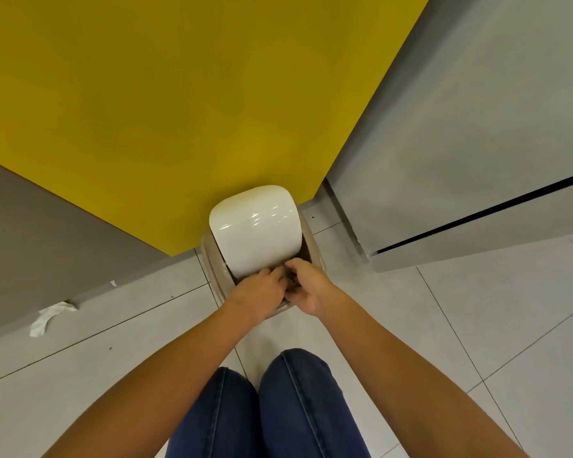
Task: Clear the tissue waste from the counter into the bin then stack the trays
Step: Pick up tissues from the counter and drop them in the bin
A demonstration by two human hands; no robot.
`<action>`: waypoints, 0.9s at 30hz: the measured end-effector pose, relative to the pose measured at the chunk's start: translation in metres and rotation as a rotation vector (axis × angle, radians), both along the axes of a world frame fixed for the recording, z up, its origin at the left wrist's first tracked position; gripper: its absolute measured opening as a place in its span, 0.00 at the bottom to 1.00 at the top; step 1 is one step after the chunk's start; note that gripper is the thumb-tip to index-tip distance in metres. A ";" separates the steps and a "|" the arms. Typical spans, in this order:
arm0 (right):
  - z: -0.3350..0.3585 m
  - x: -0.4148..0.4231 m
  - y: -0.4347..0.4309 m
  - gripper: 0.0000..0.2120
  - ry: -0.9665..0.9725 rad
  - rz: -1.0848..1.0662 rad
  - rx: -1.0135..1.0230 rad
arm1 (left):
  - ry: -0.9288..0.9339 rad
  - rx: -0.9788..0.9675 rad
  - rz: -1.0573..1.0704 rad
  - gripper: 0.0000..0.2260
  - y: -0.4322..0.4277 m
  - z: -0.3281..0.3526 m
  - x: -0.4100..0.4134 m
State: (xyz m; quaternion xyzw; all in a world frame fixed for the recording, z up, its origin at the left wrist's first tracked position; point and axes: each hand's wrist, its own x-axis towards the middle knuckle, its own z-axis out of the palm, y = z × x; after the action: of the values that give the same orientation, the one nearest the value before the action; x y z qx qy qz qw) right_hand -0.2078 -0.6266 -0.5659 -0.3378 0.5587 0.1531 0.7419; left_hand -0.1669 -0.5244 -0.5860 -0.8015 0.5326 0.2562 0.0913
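Observation:
A small beige bin point(314, 249) with a glossy white swing lid point(257, 226) stands on the floor against a yellow panel. Both my hands meet at the dark opening under the lid's front edge. My left hand point(258, 289) reaches in from the left, its fingers laid fairly straight against the lid's lower edge. My right hand point(308, 285) is at the front rim with its fingers curled down into the opening; whatever is under them is hidden. No tissue shows in either hand. No trays or countertop are in view.
A crumpled white tissue point(47, 317) lies on the tiled floor at the left, a small scrap point(114, 283) beyond it. The yellow panel point(179, 110) fills the back. A grey cabinet point(460, 143) stands at the right. My knees in blue jeans point(262, 408) are below.

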 end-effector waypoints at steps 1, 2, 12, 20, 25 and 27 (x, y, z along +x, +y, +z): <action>0.000 -0.001 0.000 0.15 0.009 -0.009 -0.014 | -0.029 0.023 -0.029 0.21 0.000 -0.003 0.000; 0.000 -0.002 0.000 0.18 0.018 -0.012 -0.029 | -0.049 0.036 -0.046 0.20 0.001 -0.005 0.001; 0.011 -0.001 0.000 0.14 0.020 0.109 -0.129 | 0.043 -0.115 0.112 0.20 0.004 0.010 0.004; 0.085 0.002 0.005 0.18 0.074 0.264 -0.230 | 0.210 -0.303 0.418 0.19 0.027 0.083 0.003; 0.166 0.003 0.010 0.17 0.075 0.377 -0.301 | 0.218 -0.354 0.556 0.15 0.039 0.170 0.000; 0.200 0.005 0.011 0.18 0.073 0.423 -0.362 | 0.209 -0.374 0.589 0.15 0.042 0.209 0.000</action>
State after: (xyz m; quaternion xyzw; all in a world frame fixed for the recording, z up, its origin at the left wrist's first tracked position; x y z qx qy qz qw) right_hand -0.2032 -0.6155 -0.3657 -0.5683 0.5203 0.2143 0.6003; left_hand -0.1669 -0.4821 -0.3768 -0.8929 0.3228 0.2504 -0.1894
